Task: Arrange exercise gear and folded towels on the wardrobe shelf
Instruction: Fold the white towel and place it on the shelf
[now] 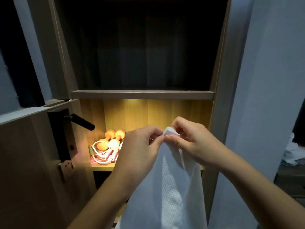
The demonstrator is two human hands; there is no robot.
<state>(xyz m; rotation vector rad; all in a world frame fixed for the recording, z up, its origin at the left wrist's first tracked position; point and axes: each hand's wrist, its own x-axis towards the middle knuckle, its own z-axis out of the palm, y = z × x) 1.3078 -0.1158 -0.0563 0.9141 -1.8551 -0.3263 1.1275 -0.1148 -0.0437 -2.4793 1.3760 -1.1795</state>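
Currently my left hand and right hand pinch the top corner of the towel with curled fingers. It hangs before the lit shelf, which holds dumbbells and a rope at its left.

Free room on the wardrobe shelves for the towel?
Lit shelf: left end crowded with dumbbells, skipping rope. Its right part hides behind left hand, right hand and towel. Dark shelf above looks bare wall to wall.
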